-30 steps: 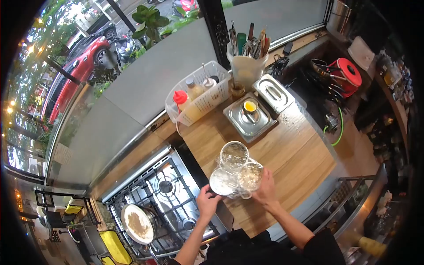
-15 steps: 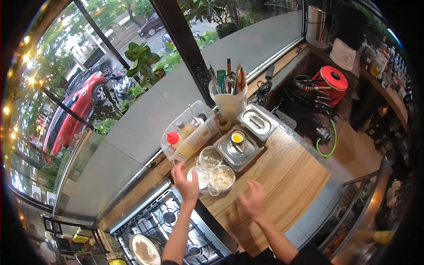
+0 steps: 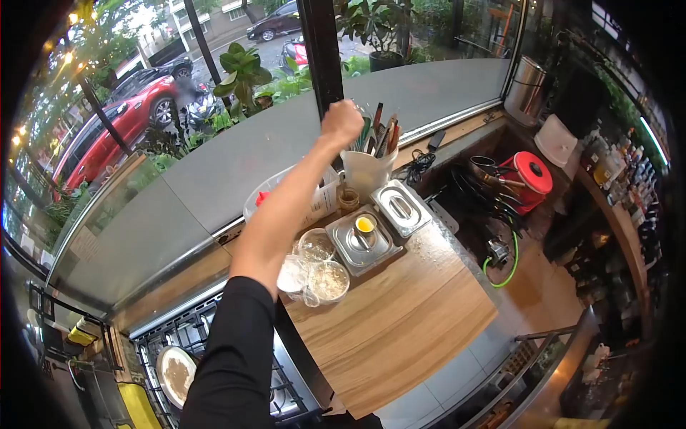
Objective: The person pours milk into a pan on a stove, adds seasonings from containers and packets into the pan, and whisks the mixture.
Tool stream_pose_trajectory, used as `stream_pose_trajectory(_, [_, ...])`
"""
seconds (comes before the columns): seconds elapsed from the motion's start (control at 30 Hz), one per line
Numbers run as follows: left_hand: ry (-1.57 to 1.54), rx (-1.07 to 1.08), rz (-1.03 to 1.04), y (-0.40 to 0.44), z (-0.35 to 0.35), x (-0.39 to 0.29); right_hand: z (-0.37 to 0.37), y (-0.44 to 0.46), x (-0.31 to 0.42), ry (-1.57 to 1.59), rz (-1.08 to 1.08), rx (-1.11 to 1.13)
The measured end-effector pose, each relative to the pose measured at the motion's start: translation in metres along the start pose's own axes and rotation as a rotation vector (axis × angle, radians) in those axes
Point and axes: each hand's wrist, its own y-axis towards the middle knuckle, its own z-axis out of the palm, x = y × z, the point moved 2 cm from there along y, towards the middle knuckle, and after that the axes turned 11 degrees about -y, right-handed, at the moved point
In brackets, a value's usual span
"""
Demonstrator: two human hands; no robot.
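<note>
My left hand [image 3: 343, 123] reaches far forward, its fingers curled closed above the left side of a whitish utensil holder [image 3: 366, 175]. What the fingers hold, if anything, I cannot make out. Several upright utensils [image 3: 386, 136] stick out of the holder beside the hand. Below my forearm, a clear plastic bin [image 3: 325, 199] with bottles is partly covered. A small jar [image 3: 348, 199] stands by the holder. Nearer me are round clear tubs, one with pale flaky contents [image 3: 329, 282], and a lidded steel pan [image 3: 366, 250] with a small yellow-filled cup [image 3: 365, 225] on top. My right hand is out of view.
A wooden board [image 3: 400, 314] covers the counter. On the left, a gas stove [image 3: 282, 382] carries a pan with whitish contents [image 3: 176, 375]. A second lidded steel pan [image 3: 401, 207] sits at the back right. A red lidded container [image 3: 530, 179] and green hose [image 3: 514, 268] lie beyond.
My left hand has moved from beside the tubs, forward and up to the utensil holder, and its fingers have closed. My right hand has left the view. The camera's view has shifted.
</note>
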Motion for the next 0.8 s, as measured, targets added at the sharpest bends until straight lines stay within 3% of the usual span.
stream_pose_trajectory(0.13, [-0.132, -0.168, 0.466, -0.029, -0.114, -0.047, 0.011, 0.009, 0.062, 0.337, -0.223, -0.085])
stream_pose_trajectory(0.17, [-0.147, -0.138, 0.537, -0.051, -0.148, -0.064, 0.086, 0.038, 0.049, 0.415, -0.3, -0.077])
stream_pose_trajectory(0.2, [-0.147, -0.109, 0.585, -0.079, -0.18, -0.082, 0.068, 0.037, 0.127, 0.451, -0.356, -0.006])
stream_pose_trajectory(0.23, [-0.146, -0.033, 0.583, -0.108, -0.211, -0.092, 0.061, 0.032, 0.195, 0.683, -0.36, 0.118])
stream_pose_trajectory(0.27, [-0.129, -0.025, 0.586, -0.14, -0.238, -0.098, 0.033, 0.016, 0.267, 0.74, -0.561, 0.2])
stream_pose_trajectory(0.37, [-0.139, -0.138, 0.584, -0.26, -0.288, -0.114, -0.021, -0.072, 0.411, 0.848, -1.192, 0.147])
stream_pose_trajectory(0.4, [-0.152, -0.188, 0.547, -0.302, -0.302, -0.112, -0.025, -0.109, 0.433, 1.027, -1.31, 0.278])
stream_pose_trajectory(0.47, [-0.293, -0.228, 0.302, -0.386, -0.327, -0.094, -0.01, -0.169, 0.442, 0.844, -1.495, 0.463])
stream_pose_trajectory(0.5, [-0.322, -0.482, 0.404, -0.425, -0.334, -0.079, -0.002, -0.193, 0.435, 0.72, -1.622, 0.643])
stream_pose_trajectory(0.53, [-0.439, -0.498, 0.239, -0.468, -0.358, -0.075, 0.018, -0.223, 0.421, 0.861, -1.591, 0.976])
stream_pose_trajectory(0.6, [-0.408, -0.425, -0.088, -0.549, -0.389, -0.03, 0.006, -0.285, 0.379, 0.693, -1.752, 0.921])
stream_pose_trajectory(0.63, [-0.526, -0.448, -0.315, -0.591, -0.41, -0.027, 0.023, -0.31, 0.359, 0.685, -1.623, 1.11])
stream_pose_trajectory(0.73, [-0.466, -0.49, -0.435, -0.737, -0.44, 0.007, -0.006, -0.409, 0.348, 0.288, -1.897, 1.004])
stream_pose_trajectory(0.8, [-0.397, -0.623, -0.523, -0.841, -0.458, 0.009, -0.009, -0.468, 0.344, 0.328, -2.042, 0.775])
